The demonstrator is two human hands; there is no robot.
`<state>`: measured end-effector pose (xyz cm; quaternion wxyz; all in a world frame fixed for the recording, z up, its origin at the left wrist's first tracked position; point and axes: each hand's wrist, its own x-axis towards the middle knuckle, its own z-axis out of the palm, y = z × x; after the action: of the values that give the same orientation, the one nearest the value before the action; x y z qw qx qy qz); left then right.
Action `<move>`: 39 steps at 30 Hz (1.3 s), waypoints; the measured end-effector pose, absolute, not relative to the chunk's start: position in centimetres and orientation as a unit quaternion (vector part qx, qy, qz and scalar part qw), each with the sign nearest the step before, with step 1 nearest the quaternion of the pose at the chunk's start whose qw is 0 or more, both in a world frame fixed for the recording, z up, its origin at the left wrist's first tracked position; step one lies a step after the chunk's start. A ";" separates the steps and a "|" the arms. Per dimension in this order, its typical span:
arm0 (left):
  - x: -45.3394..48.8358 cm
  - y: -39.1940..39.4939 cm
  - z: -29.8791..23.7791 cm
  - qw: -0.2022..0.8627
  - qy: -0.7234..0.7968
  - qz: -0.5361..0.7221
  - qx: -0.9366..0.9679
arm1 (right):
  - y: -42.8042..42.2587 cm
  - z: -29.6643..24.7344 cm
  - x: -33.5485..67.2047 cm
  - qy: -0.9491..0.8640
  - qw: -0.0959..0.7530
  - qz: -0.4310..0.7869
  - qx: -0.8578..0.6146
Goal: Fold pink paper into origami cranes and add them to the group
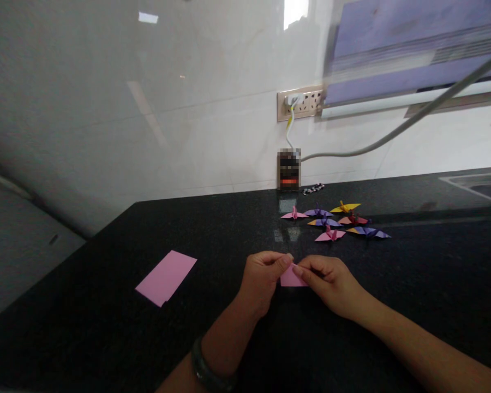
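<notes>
A small folded piece of pink paper [293, 277] is held between my two hands, above the dark countertop. My left hand [265, 275] pinches its upper edge with thumb and forefinger. From the other side, my right hand [330, 283] grips the same paper, its thumb lying on the front face. Fingers cover part of the paper, so its full shape is hidden. To the left lie flat pink paper sheets [167, 277], slightly out of line with each other. Beyond my hands sit several folded paper cranes, among them a pink crane [330, 234] and a yellow crane [345, 207].
The black speckled countertop [106, 262] meets a pale tiled wall [213, 136]. Against the wall stands a dark, pixelated box [289, 170] with a grey cable [376, 147] running right. A white plug sits in the wall socket [311, 101]. A beaded strand [313, 189] lies beside the box.
</notes>
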<state>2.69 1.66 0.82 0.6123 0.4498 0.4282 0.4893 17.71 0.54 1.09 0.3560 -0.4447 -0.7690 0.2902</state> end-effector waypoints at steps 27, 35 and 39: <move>2.4 1.6 1.5 0.692 0.384 0.437 0.427 | 1.1 1.4 18.4 -0.616 0.366 0.547 -0.432; 2.2 1.4 1.2 0.704 0.411 0.351 0.461 | 1.3 1.4 19.1 -0.739 0.331 0.382 -0.445; 2.2 1.4 1.2 0.709 0.396 0.347 0.470 | 1.2 1.9 19.1 -0.793 0.364 0.257 -0.416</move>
<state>2.15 1.37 1.21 0.7090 0.4696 0.3958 0.3467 19.08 1.18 1.90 0.3635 -0.4159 -0.7928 0.2575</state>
